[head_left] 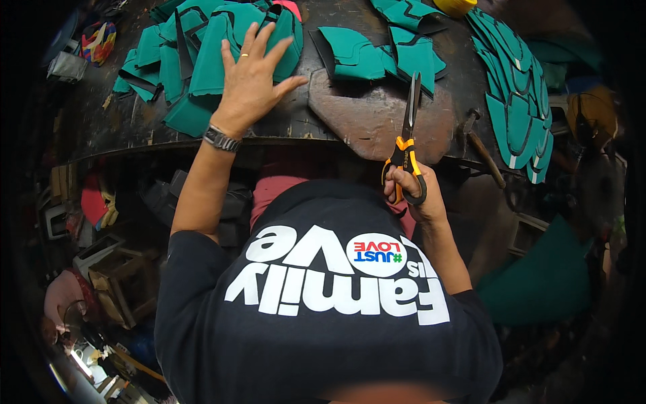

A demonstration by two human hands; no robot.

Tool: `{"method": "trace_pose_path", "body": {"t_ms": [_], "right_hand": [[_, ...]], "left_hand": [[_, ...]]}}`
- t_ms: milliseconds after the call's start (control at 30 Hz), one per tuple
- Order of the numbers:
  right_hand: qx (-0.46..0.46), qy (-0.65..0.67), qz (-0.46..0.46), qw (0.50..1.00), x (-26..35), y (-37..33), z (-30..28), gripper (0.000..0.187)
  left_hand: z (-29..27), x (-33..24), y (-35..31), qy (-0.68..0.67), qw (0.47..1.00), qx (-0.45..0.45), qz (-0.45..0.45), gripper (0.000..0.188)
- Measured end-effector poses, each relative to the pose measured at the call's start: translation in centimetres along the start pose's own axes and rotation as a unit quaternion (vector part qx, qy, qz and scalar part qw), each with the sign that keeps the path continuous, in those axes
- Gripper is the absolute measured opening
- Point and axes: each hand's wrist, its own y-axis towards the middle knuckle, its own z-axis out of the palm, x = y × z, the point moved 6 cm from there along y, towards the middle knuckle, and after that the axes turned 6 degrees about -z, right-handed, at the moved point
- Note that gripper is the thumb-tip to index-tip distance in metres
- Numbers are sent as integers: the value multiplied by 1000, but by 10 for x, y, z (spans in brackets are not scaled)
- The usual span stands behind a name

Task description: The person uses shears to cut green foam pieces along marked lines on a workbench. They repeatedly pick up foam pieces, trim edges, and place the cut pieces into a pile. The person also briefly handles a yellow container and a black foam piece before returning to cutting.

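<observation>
My left hand [252,77], fingers spread, rests over a heap of green fabric pieces [208,74] with black edging at the far left of the table. A ring and a metal watch are on that arm. In my right hand [420,188] is a pair of scissors [406,145] with orange and black handles. Their blades point away from me and look nearly closed. The tips reach up to a smaller group of green pieces [414,54] on the table; whether they touch cannot be made out.
A brown board [383,121] lies at the dark table's [87,124] near edge. Right of it, a hammer [484,148] overhangs the edge. Overlapping green pieces [515,101] spread along the right side, near a yellow round object [455,7]. A colourful bundle [99,44] sits far left.
</observation>
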Motion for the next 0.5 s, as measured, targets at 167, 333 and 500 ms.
{"method": "trace_pose_path", "body": {"t_ms": [167,333,500], "right_hand": [[82,6,49,995,7,2,-5,34],[104,91,100,985,-4,4,0,45],[117,96,149,977,3,12,3,47]], "left_hand": [[22,26,1,1,999,-32,0,61],[-16,-1,4,-153,981,-119,23,52],[-12,-80,4,-222,964,-79,122,50]]}}
